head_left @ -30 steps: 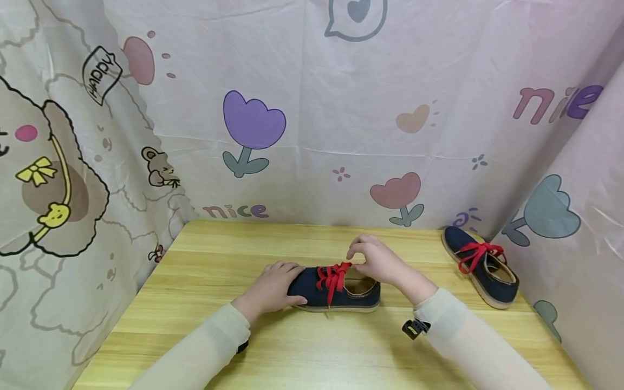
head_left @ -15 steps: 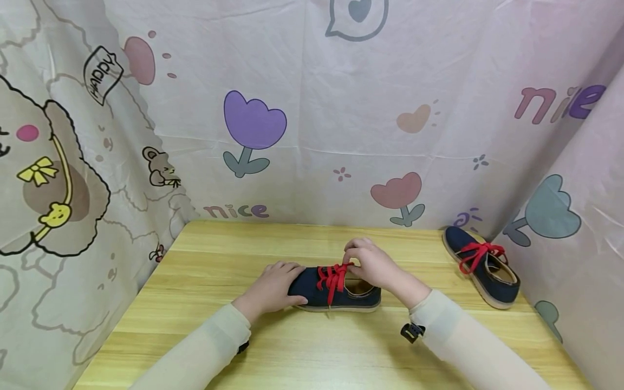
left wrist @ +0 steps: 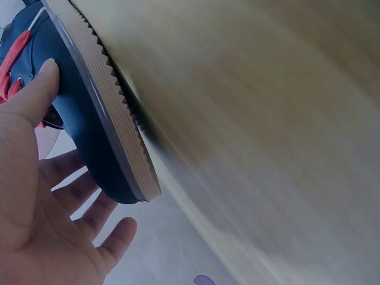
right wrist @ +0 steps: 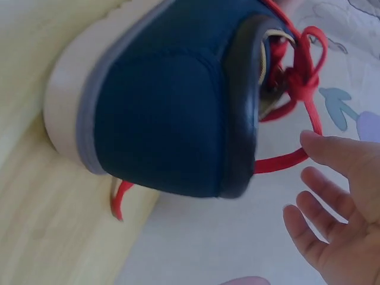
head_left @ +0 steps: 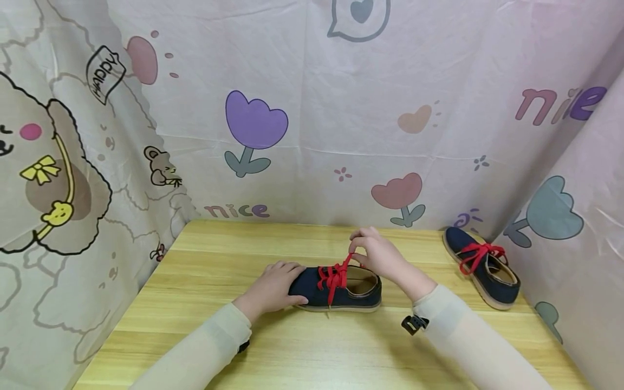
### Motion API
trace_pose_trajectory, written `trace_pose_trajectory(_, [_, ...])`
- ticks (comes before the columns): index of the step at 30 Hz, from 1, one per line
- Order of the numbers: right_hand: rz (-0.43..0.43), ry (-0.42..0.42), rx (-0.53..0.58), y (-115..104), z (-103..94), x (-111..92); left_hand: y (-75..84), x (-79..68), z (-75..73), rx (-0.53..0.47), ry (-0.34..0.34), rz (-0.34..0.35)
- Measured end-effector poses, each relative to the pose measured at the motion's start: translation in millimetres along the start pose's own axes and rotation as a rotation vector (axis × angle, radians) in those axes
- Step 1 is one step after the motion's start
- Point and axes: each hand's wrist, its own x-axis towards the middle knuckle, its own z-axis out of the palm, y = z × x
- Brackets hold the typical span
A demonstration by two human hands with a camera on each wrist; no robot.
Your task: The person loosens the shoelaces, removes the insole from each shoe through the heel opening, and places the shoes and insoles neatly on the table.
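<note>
A navy shoe (head_left: 317, 297) with red laces lies sole-down on the wooden table, toe to the left. My left hand (head_left: 270, 287) grips its toe, thumb on the near side and fingers over the far side. In the left wrist view, the thumb presses the navy upper (left wrist: 77, 113) above the ridged sole. My right hand (head_left: 382, 257) pinches a loop of the red shoelace (head_left: 348, 262) and holds it raised above the shoe's opening. The right wrist view shows the knotted bow (right wrist: 304, 83) and the lace drawn taut to the thumb. Another lace end hangs down the near side.
A matching navy shoe (head_left: 507, 291) with a tied red bow stands at the table's right side, near the curtain. Printed curtains (head_left: 331, 119) close off the back and both sides of the wooden table (head_left: 234, 238).
My right hand has closed on the lace loop and moved up and slightly away, drawing the lace up from the shoe. The left hand and both shoes have stayed in place.
</note>
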Motion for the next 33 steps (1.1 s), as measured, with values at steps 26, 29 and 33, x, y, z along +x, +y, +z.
trace_pose_trajectory(26, [0.418, 0.174, 0.018, 37.5, -21.5, 13.7, 0.9, -1.6, -0.3, -0.006, 0.012, 0.007])
trace_pose_trajectory(29, [0.446, 0.177, 0.02, 40.9, -21.4, 13.0, 1.0, -1.6, -0.4, -0.008, 0.012, 0.008])
trace_pose_trajectory(33, [0.455, 0.166, 0.018, 45.1, -19.0, 11.9, 0.7, -1.5, -0.2, -0.006, 0.01, 0.006])
